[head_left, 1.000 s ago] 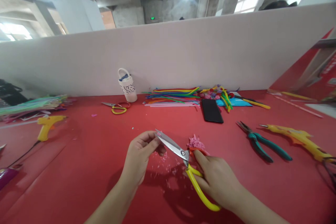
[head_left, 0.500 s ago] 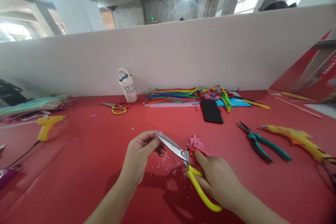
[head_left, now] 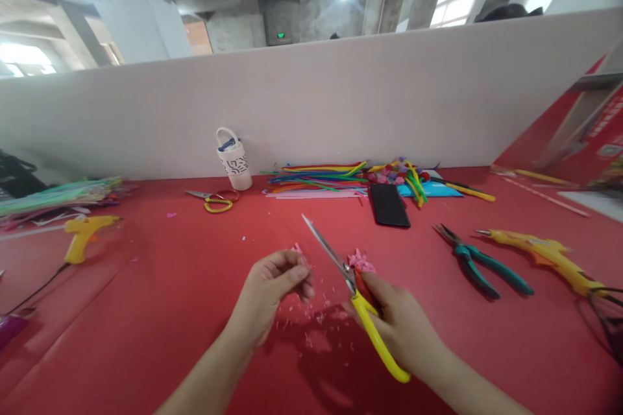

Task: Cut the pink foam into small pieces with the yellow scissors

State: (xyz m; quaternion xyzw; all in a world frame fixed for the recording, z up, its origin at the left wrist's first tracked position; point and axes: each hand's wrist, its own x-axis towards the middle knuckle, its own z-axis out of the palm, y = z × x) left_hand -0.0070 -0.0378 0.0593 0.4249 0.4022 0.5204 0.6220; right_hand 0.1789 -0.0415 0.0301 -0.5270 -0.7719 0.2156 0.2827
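Note:
Between the thumb and fingers of my left hand (head_left: 277,288) a small pink piece (head_left: 297,248) is pinched, its tip poking out above the fingers. My right hand (head_left: 396,318) is wrapped round scissors (head_left: 379,340) with one yellow and one red handle. Their blades point up and to the left, nearly together, and stand apart from the pink piece. Behind the scissors lies a small heap of pink cut pieces (head_left: 359,259). Tiny pink scraps (head_left: 318,318) are scattered over the red table (head_left: 170,324) below my hands.
Green-handled pliers (head_left: 487,266) and a yellow glue gun (head_left: 545,256) lie to the right. A black phone (head_left: 390,205), colourful pipe cleaners (head_left: 316,180), a white cup (head_left: 236,165) and other scissors (head_left: 214,200) sit along the back. Another glue gun (head_left: 85,235) is at the left.
The scissors have moved off the pink piece, and their blades now point more steeply upward. My left hand has shifted slightly right and down, still pinching the piece.

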